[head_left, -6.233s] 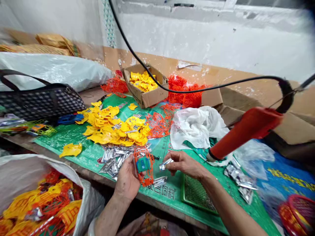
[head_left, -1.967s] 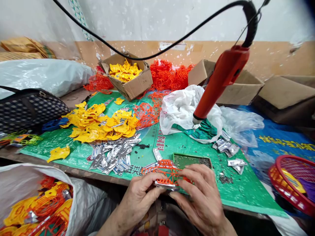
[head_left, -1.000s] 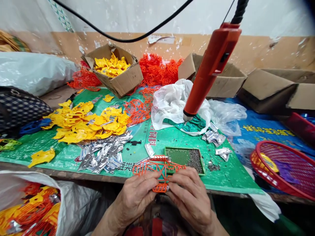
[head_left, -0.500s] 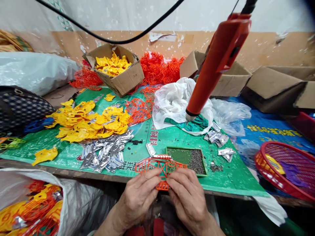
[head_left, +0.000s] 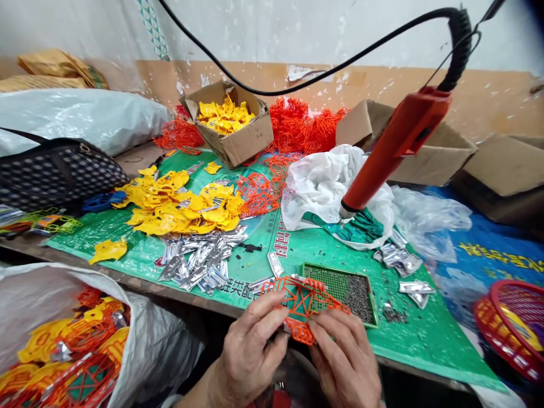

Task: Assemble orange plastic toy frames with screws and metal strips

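Between my hands is an orange plastic lattice frame [head_left: 301,303], tilted over the front edge of the table. My left hand [head_left: 255,340] pinches its left side, with thumb and fingers closed on it. My right hand [head_left: 344,354] grips the lower right side, fingers curled. Just behind the frame lies a green tray [head_left: 374,309] with a grid floor and small dark screws [head_left: 358,294] heaped at its right end. A red electric screwdriver [head_left: 395,147] hangs tip down beyond the tray, apart from both hands.
Yellow plastic parts [head_left: 182,207] and silvery strips [head_left: 204,260] are piled left. A cardboard box [head_left: 249,141] of yellow parts stands behind. White bag [head_left: 314,184] with green pieces lies under the screwdriver. A red basket [head_left: 510,289] is right; a sack [head_left: 157,334] of parts stands front left.
The view has swung left, so the table items sit further right. The orange frame has turned and tilted in my hands, its lower end now nearer me. Both hands keep hold of it.
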A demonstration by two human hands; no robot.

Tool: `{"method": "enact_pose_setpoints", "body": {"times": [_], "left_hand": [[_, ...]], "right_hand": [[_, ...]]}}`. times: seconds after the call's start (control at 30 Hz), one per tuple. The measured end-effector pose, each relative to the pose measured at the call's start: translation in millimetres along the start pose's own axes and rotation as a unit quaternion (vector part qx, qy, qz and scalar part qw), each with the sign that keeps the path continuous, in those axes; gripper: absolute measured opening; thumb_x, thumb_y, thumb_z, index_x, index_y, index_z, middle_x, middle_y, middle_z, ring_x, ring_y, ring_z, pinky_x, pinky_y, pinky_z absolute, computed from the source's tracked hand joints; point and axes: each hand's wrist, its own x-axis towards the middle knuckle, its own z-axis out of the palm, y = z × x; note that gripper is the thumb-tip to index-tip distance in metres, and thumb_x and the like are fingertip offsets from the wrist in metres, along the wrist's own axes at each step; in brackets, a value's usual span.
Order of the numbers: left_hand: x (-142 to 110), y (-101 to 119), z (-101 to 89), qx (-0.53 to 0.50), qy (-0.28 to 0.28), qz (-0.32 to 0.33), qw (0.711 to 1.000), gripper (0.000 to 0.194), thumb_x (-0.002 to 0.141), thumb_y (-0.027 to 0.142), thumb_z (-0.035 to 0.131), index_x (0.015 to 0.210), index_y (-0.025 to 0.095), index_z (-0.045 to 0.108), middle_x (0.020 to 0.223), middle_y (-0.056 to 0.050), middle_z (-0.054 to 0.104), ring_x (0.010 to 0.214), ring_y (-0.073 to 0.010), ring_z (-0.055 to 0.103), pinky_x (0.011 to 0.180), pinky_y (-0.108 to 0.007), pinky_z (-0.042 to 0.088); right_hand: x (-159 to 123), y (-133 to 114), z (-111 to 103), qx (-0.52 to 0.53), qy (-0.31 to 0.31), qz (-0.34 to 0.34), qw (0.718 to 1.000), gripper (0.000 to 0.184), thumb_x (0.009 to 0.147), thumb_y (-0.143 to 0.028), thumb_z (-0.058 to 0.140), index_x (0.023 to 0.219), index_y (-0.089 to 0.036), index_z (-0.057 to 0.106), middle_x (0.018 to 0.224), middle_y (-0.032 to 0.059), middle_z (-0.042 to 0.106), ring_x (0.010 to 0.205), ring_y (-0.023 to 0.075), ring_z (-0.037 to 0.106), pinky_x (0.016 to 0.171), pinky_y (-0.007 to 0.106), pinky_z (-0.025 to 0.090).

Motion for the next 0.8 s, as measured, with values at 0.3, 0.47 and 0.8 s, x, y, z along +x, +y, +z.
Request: {"method": "enact_pose_setpoints", "body": {"times": [0.3,0.47,0.8], "left_hand": [[-2,1,-2.9,0.017,0.022,0.004,1.000,0.028,0.089,0.008,0.056,0.116,0.017,0.057,0.112,-0.010,0.072,0.104,-0.0166,0.070,0.091,-0.024,0.058],[0,-1,-1.8,0.035,0.023,0.014,0.999,0.026,0.088,0.009,0.058,0.113,0.015,0.059,0.108,-0.010,0.073,0.102,-0.0160,0.071,0.092,-0.021,0.057],[6,0,-6.3,0.028,-0.023,-0.004,0.999,0.024,0.092,0.011,0.053,0.114,0.017,0.061,0.107,-0.009,0.074,0.100,-0.0156,0.072,0.092,-0.022,0.057]], "right_hand": [[-7,-3,1,-0.021,0.001,0.005,1.000,0.021,0.086,-0.011,0.062,0.103,-0.021,0.070,0.089,0.0068,0.074,0.087,0.0211,0.068,0.079,0.036,0.054],[-4,-2,-1,-0.022,-0.004,0.008,1.000,0.022,0.086,-0.012,0.061,0.103,-0.023,0.070,0.088,0.0060,0.074,0.086,0.0208,0.068,0.078,0.035,0.054],[4,-3,0,-0.020,0.010,-0.005,1.000,0.013,0.086,-0.008,0.060,0.090,-0.013,0.071,0.083,0.0090,0.075,0.085,0.0217,0.064,0.080,0.039,0.047]]}}
